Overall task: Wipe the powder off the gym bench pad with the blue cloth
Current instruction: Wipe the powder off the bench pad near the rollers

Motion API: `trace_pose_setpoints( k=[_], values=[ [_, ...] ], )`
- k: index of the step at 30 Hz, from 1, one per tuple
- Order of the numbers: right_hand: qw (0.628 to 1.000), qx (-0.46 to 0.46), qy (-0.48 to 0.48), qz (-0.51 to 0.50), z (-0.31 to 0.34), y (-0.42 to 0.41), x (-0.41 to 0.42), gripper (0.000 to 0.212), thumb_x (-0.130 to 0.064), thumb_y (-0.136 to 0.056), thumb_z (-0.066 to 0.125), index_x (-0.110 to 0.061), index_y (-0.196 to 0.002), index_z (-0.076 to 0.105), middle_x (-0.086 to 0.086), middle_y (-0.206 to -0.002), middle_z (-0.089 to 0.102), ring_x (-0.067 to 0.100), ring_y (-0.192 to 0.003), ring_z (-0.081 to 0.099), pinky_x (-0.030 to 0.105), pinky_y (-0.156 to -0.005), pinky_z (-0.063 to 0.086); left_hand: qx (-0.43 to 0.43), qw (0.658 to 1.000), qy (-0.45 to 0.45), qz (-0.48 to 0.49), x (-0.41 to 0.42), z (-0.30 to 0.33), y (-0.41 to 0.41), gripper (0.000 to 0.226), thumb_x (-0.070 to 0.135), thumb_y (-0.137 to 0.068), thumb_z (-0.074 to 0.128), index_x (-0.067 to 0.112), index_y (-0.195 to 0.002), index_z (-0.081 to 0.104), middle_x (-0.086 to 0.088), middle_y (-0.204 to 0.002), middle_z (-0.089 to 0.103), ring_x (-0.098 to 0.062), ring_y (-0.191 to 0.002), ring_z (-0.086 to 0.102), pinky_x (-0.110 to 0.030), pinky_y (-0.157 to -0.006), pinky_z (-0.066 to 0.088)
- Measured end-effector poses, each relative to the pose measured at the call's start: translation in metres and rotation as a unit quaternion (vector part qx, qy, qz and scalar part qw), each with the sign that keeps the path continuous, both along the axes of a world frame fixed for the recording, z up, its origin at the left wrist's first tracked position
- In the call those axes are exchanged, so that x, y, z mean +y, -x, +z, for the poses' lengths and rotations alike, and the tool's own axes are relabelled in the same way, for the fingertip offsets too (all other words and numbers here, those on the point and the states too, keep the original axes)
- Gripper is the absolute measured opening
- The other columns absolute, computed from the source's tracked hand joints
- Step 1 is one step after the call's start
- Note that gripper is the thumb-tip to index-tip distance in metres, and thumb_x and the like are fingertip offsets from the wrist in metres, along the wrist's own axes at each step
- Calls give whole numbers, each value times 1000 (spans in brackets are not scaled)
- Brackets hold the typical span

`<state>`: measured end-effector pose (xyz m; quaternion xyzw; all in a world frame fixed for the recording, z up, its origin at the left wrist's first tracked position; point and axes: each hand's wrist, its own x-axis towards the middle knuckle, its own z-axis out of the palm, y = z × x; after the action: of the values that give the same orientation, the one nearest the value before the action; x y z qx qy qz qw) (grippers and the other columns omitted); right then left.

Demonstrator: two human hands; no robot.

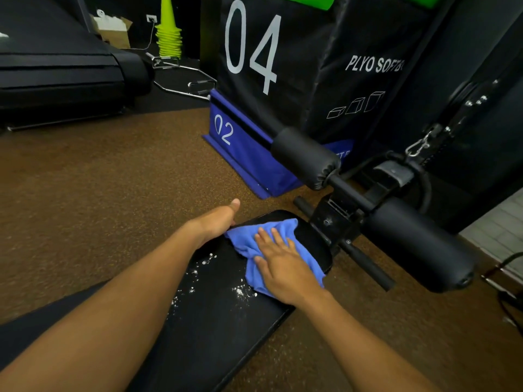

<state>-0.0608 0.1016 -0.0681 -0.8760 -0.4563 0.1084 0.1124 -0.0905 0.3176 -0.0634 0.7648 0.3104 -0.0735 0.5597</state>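
Note:
The black gym bench pad [220,315] runs from the lower left toward the centre. White powder [240,292] is scattered on it in specks and small clumps, near the cloth's near edge and along the pad's left side. A crumpled blue cloth [246,244] lies on the far end of the pad. My right hand [283,264] presses flat on the cloth, fingers spread. My left hand [218,219] grips the pad's far left edge, thumb up, touching the cloth's corner.
Black foam rollers [305,157] and the bench's metal frame [336,219] stand just beyond the pad. Behind them are a blue box marked 02 [243,148] and a black plyo box marked 04 [283,66]. A treadmill [62,75] sits far left on the brown floor.

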Motion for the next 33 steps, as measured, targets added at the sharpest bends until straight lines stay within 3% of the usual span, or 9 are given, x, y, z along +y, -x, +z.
trace_pose_setpoints(
  k=[3, 6, 10, 13, 15, 17, 23, 28, 33],
  values=[
    [1000, 1, -9, -8, 0, -14, 35, 53, -37, -108, 29, -22, -158, 20, -9, -166, 12, 13, -154, 1, 42, -124, 1, -18, 1000, 2, 11, 3, -4, 1, 77, 67, -98, 26, 10, -136, 62, -9, -148, 54, -24, -138, 49, -43, -121, 26],
    [998, -8, -26, -56, -4, -36, 55, 51, -37, -107, 28, -22, -156, 27, -8, -164, 23, 12, -153, 10, 41, -122, 4, -27, 998, 62, -15, 7, -8, 2, 76, 72, -91, 26, 19, -109, 78, -3, -127, 70, -18, -121, 63, -40, -117, 33],
    [993, -18, -16, -119, -2, -65, 52, 52, -35, -107, 27, -17, -155, 29, -4, -162, 28, 15, -151, 16, 44, -122, 8, 9, 999, 45, -4, 11, -6, 5, 92, 91, -68, 26, 19, -102, 72, -3, -121, 71, -20, -115, 64, -43, -114, 36],
    [984, -25, -8, -174, 1, -82, 35, 50, -36, -105, 27, -21, -153, 33, -2, -159, 35, 19, -146, 29, 43, -119, 20, 34, 999, 31, 0, 11, -2, 9, 78, 87, -72, 23, 25, -90, 65, -6, -128, 66, -24, -121, 59, -46, -115, 34],
    [974, 3, 5, -228, 4, -89, 17, 49, -38, -103, 26, -24, -148, 39, 5, -152, 44, 30, -136, 43, 45, -111, 32, 42, 999, 29, -3, 10, 1, 10, 80, 86, -74, 22, 24, -97, 66, -7, -136, 62, -25, -127, 55, -48, -117, 30],
    [962, 29, 16, -272, 5, -93, 1, 49, -41, -104, 24, -20, -144, 43, 16, -143, 50, 39, -128, 48, 46, -106, 37, 48, 998, 38, -1, 9, 4, 12, 86, 83, -78, 21, 21, -117, 66, -7, -141, 59, -26, -132, 51, -48, -119, 27],
    [954, 24, 4, -300, 6, -95, -2, 47, -41, -105, 24, -16, -135, 52, 14, -134, 58, 36, -122, 54, 43, -98, 41, 22, 999, 44, 7, 6, 4, 12, 85, 73, -94, 22, 10, -143, 52, -9, -145, 57, -25, -137, 48, -48, -122, 23],
    [970, 21, -15, -242, 13, -100, 19, 44, -41, -105, 28, -20, -128, 59, 11, -128, 64, 33, -117, 58, 39, -93, 43, 5, 998, 64, 14, 12, 2, 13, 87, 74, -94, 21, 9, -146, 48, -11, -149, 52, -26, -141, 43, -48, -123, 22],
    [994, -43, 3, -103, 11, -84, 64, 42, -35, -104, 33, -16, -121, 66, 9, -127, 66, 28, -122, 55, 39, -104, 36, -10, 994, 93, 56, 24, -5, 17, 81, 68, -99, 23, 10, -153, 38, -14, -154, 46, -29, -143, 42, -47, -123, 22]
  ],
)
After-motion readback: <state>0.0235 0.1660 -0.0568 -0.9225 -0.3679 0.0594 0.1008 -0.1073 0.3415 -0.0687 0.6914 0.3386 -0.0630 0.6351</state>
